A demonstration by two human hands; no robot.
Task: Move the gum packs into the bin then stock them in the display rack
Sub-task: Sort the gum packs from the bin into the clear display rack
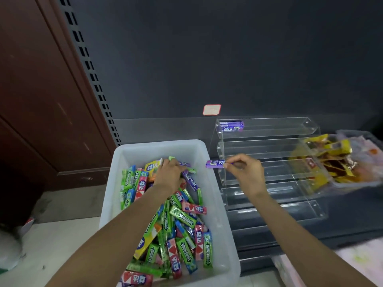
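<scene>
A white plastic bin (215, 206) in front of me holds several gum packs (182, 230) in green, pink, blue, yellow and purple wrappers. My left hand (169, 175) reaches into the far end of the bin, fingers down among the packs; whether it grips one is hidden. My right hand (246, 169) pinches a purple gum pack (215, 163) by its end, above the gap between the bin and the clear acrylic display rack (269, 179). Purple packs (231, 126) lie in the left end of the rack's top tier; its lower tiers look empty.
The rack stands on a dark shelf against a dark back panel with a small red-edged label (211, 110). A clear tray of yellow and brown snack packets (335, 162) sits right of the rack. A brown door (37, 100) and a perforated shelf upright (91, 71) are at left.
</scene>
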